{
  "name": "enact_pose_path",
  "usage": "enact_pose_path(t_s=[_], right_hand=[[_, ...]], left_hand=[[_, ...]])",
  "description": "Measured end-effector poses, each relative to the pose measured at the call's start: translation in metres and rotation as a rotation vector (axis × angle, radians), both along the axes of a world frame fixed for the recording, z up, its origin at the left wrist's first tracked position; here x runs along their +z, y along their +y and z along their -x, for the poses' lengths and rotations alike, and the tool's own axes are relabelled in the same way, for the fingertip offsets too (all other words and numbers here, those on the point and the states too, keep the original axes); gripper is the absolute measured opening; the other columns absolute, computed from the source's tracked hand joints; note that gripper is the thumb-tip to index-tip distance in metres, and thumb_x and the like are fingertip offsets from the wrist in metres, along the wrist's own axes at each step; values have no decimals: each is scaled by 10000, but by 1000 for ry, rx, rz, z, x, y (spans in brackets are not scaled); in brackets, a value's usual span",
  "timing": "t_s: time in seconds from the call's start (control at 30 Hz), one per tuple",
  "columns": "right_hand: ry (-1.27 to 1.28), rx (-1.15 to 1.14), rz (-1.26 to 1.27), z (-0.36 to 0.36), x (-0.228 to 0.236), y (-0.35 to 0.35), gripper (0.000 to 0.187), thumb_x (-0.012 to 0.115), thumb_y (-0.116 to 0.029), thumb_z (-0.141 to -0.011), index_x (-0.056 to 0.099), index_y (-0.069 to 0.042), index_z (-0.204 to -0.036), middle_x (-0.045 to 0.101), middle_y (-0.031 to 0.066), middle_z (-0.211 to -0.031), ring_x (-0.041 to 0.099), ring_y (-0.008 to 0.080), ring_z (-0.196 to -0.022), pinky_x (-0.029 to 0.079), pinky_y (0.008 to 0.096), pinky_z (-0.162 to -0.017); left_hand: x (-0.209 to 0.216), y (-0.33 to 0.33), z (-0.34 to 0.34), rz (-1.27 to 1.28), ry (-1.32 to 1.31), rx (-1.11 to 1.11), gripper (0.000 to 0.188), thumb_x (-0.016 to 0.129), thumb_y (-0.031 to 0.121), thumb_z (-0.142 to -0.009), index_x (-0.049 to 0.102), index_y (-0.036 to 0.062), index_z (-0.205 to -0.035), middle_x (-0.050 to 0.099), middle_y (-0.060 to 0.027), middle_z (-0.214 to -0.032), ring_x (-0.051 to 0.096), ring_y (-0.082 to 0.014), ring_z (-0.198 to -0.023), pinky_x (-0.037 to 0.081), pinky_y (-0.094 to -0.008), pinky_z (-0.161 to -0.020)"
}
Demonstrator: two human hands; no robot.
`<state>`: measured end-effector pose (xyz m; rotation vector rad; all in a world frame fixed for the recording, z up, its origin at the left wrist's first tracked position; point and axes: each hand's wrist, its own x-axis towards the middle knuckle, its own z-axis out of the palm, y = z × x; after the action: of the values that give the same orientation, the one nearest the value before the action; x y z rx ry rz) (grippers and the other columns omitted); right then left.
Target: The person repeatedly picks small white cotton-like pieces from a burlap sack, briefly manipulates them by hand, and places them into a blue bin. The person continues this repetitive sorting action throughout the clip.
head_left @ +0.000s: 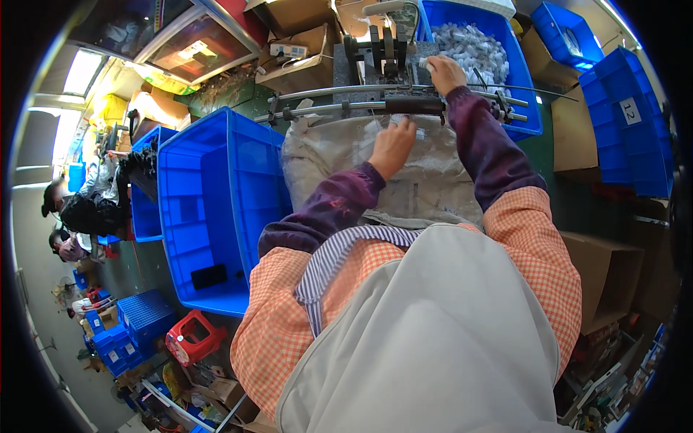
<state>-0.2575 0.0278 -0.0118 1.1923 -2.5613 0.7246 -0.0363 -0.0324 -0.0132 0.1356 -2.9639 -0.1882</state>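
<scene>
My right hand [446,74] reaches to the right side of a metal bench machine [388,56], its fingers pinched on a small pale piece [424,64]. Nearer to me, my left hand [395,148] is closed just below the dark sleeve on the front rail [415,106]. Something small and whitish shows at its fingertips, too small to name. Under that hand a greyish cloth [440,169] with a clear plastic layer spreads between the machine and my lap. Beyond my right hand, a heap of small translucent plastic pieces [471,52] fills a blue bin.
The blue bin [530,108] stands close by the machine's right side. On my left is a large blue crate [196,209] with a dark flat object [208,277] inside. A red stool [193,338] sits behind it. Cardboard boxes [599,278] lie to the right. Other people are at far left.
</scene>
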Motion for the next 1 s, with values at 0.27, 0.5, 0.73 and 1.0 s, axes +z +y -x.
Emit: enact_pose_path(t_s=[0.27, 0.5, 0.73, 1.0], right_hand=[[181, -78, -239, 5, -16, -36, 156, 532, -197, -779, 630, -170, -898, 605, 6, -933, 495, 226, -997, 384, 392, -827], [138, -73, -204, 6, -24, -37, 185, 491, -199, -807, 611, -155, -941, 612, 27, -992, 488, 231, -1043, 360, 393, -860], [-5, -88, -212, 9, -17, -36, 215, 487, -258, -827, 619, -189, -982, 611, 4, -1031, 493, 222, -1055, 321, 403, -890], [-103, -81, -216, 17, -19, -40, 235, 481, -313, -843, 638, -192, -969, 632, 38, -1005, 505, 229, -1057, 286, 411, -893]], left_hand=[[-40, 5, 7, 163, -10, 65, 300, 573, 82, -704, 525, 28, -995, 532, -133, -1044, 539, -251, -894, 486, -324, -667], [-49, -1, 9, 116, 91, -8, 159, 543, 109, -710, 593, 47, -848, 562, -89, -894, 491, -253, -931, 388, -349, -764], [-43, -4, 14, 105, 43, -24, 136, 536, 93, -709, 599, 52, -822, 568, -85, -900, 496, -259, -938, 401, -358, -770], [-46, -8, 16, 115, 120, -71, 99, 547, 98, -710, 605, 71, -786, 573, -77, -864, 518, -259, -907, 414, -366, -763]])
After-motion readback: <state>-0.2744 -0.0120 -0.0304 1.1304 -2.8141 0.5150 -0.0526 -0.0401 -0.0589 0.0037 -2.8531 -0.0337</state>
